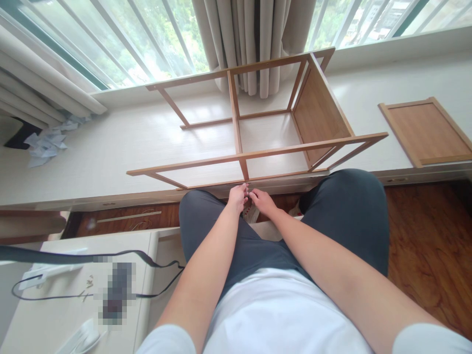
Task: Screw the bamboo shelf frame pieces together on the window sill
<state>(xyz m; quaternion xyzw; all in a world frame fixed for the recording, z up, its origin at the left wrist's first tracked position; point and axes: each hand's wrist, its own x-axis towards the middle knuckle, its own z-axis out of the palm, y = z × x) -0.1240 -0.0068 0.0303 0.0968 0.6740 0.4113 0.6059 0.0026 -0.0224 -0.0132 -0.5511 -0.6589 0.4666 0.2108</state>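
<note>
Both hands meet just below the frame (243,157): left hand (238,196) and right hand (262,200) pinch 1 small part (249,195) between fingertips, equally near.

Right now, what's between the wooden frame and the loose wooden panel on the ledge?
Only bare white ledge lies between the wooden frame and the loose panel, seen from the head camera.

Before you, daylight comes through a wide window (147,34) with pale curtains (250,44) over a long white sill (92,152). Dark wooden floor (435,255) lies on your right.
</note>
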